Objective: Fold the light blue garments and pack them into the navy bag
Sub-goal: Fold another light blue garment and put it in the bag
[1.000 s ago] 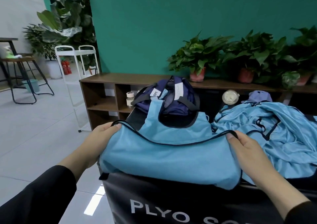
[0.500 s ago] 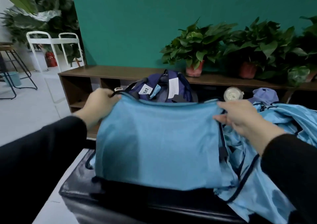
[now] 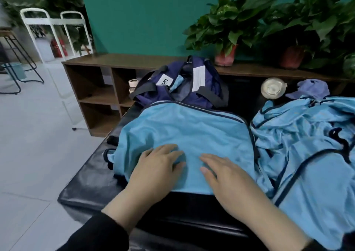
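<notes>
While both palms lie flat, a folded light blue garment (image 3: 184,135) is pressed onto the black padded bench (image 3: 92,183).
The left hand (image 3: 157,172) and right hand (image 3: 228,179) are spread with straight fingers, nothing gripped. The navy bag (image 3: 178,89) is seen open just behind the garment; a crumpled light blue pile (image 3: 307,147) is heaped beside it, to the right.

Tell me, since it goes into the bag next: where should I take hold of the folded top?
Probably by its two short side edges, one hand from each side. The folded top lies flat and wide under the left hand and right hand, so lifting both ends should keep the fold while moving to the navy bag.
</notes>
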